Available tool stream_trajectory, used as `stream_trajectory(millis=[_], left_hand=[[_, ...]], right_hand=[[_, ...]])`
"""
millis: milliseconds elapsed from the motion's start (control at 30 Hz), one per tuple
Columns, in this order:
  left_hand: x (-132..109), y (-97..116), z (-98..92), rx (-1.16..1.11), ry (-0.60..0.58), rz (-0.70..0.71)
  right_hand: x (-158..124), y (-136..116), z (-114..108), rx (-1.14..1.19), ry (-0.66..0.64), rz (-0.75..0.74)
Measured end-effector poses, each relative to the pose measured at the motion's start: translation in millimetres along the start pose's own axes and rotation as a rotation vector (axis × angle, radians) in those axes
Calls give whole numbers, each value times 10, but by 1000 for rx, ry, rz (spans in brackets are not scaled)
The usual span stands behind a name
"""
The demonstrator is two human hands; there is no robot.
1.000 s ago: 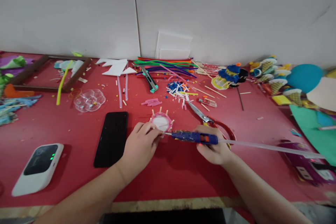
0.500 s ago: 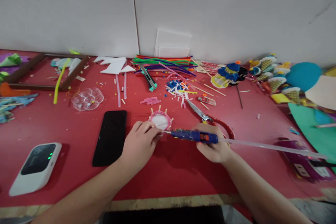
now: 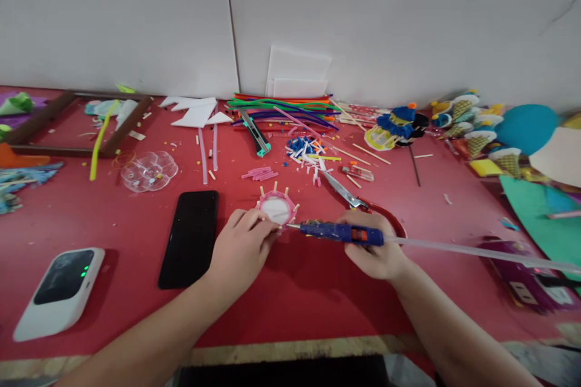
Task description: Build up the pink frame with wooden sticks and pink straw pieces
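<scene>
My left hand (image 3: 242, 248) is closed, its fingertips pinching the near edge of a small round craft piece (image 3: 276, 209). That piece has a white base, a pink rim and short wooden sticks standing round it. A blue hot glue gun (image 3: 336, 231) lies across my right hand (image 3: 376, 251), whose fingers are wrapped round it. The gun's metal nozzle points left, close by my left fingertips. From its back end a long clear glue stick (image 3: 463, 248) runs out to the right. My left fingers hide the near part of the round piece.
Red-handled scissors (image 3: 349, 193) lie just beyond my right hand. Cut pink straws (image 3: 259, 173), a box cutter (image 3: 256, 134) and pipe cleaners (image 3: 281, 107) are farther back. A black phone (image 3: 188, 239) and a white device (image 3: 59, 293) lie left; a purple device (image 3: 521, 278) sits right.
The glue gun and my right hand have moved slightly right, drawing the nozzle back a little from my left fingertips. My left hand keeps its hold on the round piece.
</scene>
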State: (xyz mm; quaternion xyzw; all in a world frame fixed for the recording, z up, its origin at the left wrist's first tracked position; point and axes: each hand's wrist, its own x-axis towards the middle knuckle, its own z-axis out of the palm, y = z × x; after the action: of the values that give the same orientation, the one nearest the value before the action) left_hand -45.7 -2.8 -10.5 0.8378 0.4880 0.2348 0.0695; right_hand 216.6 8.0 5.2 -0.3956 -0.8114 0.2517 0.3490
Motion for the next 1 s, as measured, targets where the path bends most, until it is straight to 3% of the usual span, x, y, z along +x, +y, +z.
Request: stream_trajectory(millis=[233,1000], left_hand=[[-1,-1,0,27,20,22],[13,12,-23,7,-25,-3]], right_hand=[[-14,20,-126,29,61,88],[-34,57,-95,17,28,111]])
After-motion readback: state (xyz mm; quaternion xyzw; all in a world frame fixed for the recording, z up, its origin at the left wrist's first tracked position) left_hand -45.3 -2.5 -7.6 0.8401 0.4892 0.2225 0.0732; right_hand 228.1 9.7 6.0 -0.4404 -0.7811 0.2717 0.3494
